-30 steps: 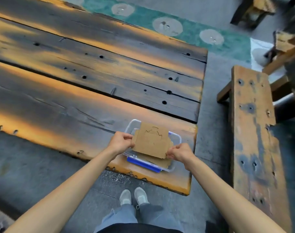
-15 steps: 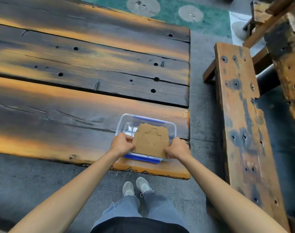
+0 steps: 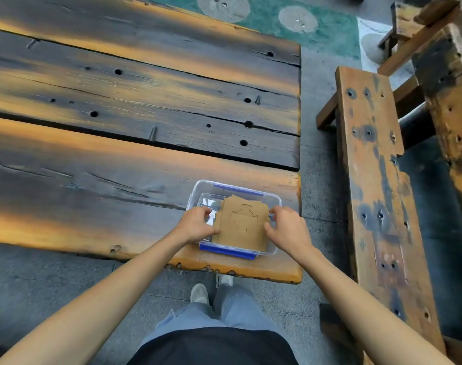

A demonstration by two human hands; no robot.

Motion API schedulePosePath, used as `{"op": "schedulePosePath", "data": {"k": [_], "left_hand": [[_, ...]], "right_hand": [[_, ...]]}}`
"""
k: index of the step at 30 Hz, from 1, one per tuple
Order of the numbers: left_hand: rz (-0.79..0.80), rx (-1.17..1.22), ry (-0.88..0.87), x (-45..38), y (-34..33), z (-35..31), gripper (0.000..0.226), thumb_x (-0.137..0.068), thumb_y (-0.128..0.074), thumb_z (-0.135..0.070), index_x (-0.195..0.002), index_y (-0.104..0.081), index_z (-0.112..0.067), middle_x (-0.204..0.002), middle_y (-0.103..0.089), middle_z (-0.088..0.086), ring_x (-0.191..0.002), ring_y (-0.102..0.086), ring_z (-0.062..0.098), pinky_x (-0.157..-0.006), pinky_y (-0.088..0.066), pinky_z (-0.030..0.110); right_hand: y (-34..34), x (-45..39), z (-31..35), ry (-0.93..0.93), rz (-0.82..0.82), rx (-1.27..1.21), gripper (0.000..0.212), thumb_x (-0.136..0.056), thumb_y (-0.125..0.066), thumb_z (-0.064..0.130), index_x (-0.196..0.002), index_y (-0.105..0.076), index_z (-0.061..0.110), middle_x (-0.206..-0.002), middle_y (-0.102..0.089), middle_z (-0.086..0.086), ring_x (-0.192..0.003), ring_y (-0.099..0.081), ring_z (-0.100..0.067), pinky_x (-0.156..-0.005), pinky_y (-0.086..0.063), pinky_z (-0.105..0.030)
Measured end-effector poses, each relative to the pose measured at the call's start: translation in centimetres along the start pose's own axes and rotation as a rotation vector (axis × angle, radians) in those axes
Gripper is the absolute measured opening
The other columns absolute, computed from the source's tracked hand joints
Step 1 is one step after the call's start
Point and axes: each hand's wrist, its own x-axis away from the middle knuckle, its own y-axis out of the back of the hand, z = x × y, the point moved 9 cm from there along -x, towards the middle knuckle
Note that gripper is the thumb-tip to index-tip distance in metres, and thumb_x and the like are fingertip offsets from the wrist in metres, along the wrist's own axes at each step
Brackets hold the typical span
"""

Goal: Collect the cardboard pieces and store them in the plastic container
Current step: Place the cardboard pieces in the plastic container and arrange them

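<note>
charred, orange-streaked wood makes up the desk (image 3: 135, 143), three broad planks full of knot holes, with the clear plastic container (image 3: 274, 200) sitting at its near right corner, close to the edge. to the right, across a strip of grey paving, a weathered wooden bench (image 3: 372, 164) runs alongside, well apart from the container; beyond the far edge of the desk lies a green rug (image 3: 327, 35) with pale round patches. nothing lies on the desk around the container, so no object blocks either arm

compared with a second ago, when the cardboard pieces (image 3: 241, 226) were held tilted above the rim, the stack now lies lower, down inside the container and nearly flat, its near edge against the blue clip (image 3: 227, 251) on the front wall. the far blue clip, hidden earlier, now shows

the left hand (image 3: 195, 223) curls its fingers over the left edge of the cardboard, pinching it with the thumb. the right hand (image 3: 286, 227) has loosened since half a second ago: its fingers are bent and partly spread, tips touching the right edge of the stack near the container wall rather than gripping it firmly

below, grey shoes (image 3: 199, 293) stand on the paving
</note>
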Motion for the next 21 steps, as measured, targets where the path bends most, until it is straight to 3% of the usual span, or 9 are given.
{"op": "schedulePosePath", "data": {"k": [2,8,13,16,19,21], "left_hand": [[0.020,0.014,-0.012,-0.4,0.0,-0.3,0.076,-0.079,-0.082,-0.036,-0.143,-0.052,-0.007,-0.144,-0.059,0.009,-0.127,-0.058,0.024,-0.097,-0.045,0.030],[0.093,0.017,0.028,-2.3,-0.5,-0.4,0.079,-0.074,-0.084,-0.045,-0.138,-0.057,-0.008,-0.145,-0.058,0.009,-0.130,-0.056,0.024,-0.091,-0.037,0.022],[0.170,-0.020,0.087,-3.6,-1.0,-0.9,0.087,-0.068,-0.085,-0.052,-0.139,-0.056,-0.010,-0.136,-0.063,0.005,-0.123,-0.060,0.022,-0.099,-0.050,0.033],[0.231,0.011,0.076,-4.7,-1.5,-1.7,0.055,-0.067,-0.086,-0.049,-0.109,-0.070,-0.017,-0.103,-0.072,-0.002,-0.100,-0.068,0.021,-0.080,-0.055,0.031],[0.266,0.033,0.066,-5.5,-1.6,-2.5,0.038,-0.066,-0.088,-0.043,-0.087,-0.071,-0.017,-0.089,-0.074,0.001,-0.085,-0.070,0.020,-0.073,-0.058,0.034],[0.269,0.040,0.042,-5.7,-1.7,-3.1,0.027,-0.065,-0.090,-0.039,-0.073,-0.067,-0.025,-0.075,-0.069,-0.007,-0.071,-0.066,0.012,-0.060,-0.050,0.023]], "right_hand": [[0.5,-0.8,1.4,0.125,-0.008,-0.041,0.046,-0.091,-0.065,0.031,-0.133,-0.061,0.013,-0.129,-0.064,-0.007,-0.117,-0.061,-0.026,-0.097,-0.051,-0.040],[-1.1,-4.4,4.4,0.319,0.146,-0.068,0.062,-0.094,-0.065,0.045,-0.144,-0.052,0.011,-0.143,-0.057,-0.007,-0.132,-0.051,-0.024,-0.109,-0.040,-0.036],[-3.4,-6.8,5.2,0.365,0.309,-0.009,0.062,-0.094,-0.060,0.053,-0.140,-0.051,0.012,-0.140,-0.061,-0.011,-0.123,-0.059,-0.027,-0.101,-0.049,-0.040],[-4.9,-7.9,5.2,0.384,0.414,0.082,0.061,-0.092,-0.057,0.063,-0.128,-0.054,0.014,-0.127,-0.066,-0.011,-0.111,-0.063,-0.027,-0.090,-0.054,-0.042],[-6.2,-9.0,5.0,0.405,0.498,0.152,0.071,-0.089,-0.053,0.071,-0.130,-0.052,0.012,-0.122,-0.067,-0.013,-0.108,-0.064,-0.031,-0.086,-0.053,-0.042],[-6.8,-9.4,5.1,0.453,0.531,0.193,0.078,-0.088,-0.050,0.075,-0.134,-0.049,0.012,-0.116,-0.070,-0.013,-0.102,-0.065,-0.031,-0.085,-0.053,-0.042]]}}
